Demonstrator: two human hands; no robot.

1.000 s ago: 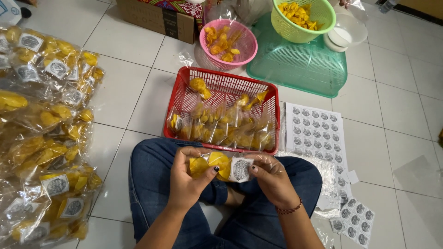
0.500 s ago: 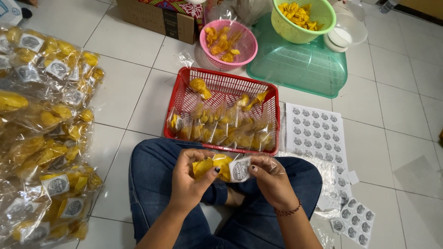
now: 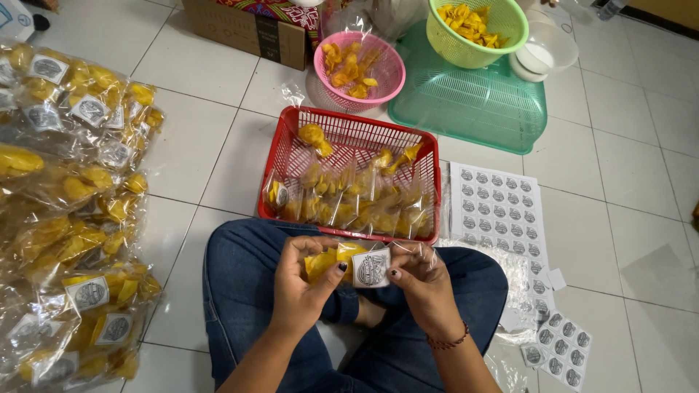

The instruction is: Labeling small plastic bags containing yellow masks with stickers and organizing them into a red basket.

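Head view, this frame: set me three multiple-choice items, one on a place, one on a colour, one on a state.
1. Where is the sticker sheet?
A. On the floor right of the red basket
B. Inside the pink basket
C. On the cardboard box

2. What colour is the basket of loose chips at the top?
A. Blue
B. Light green
C. Black

3. What is the state of the small bag of chips?
A. Lying on the tiles
B. Inside the red basket
C. Held by both hands

Answers: 1 A, the sheet lies beside the red rim. 2 B, its mesh is green. 3 C, the left hand and right hand both grip it.
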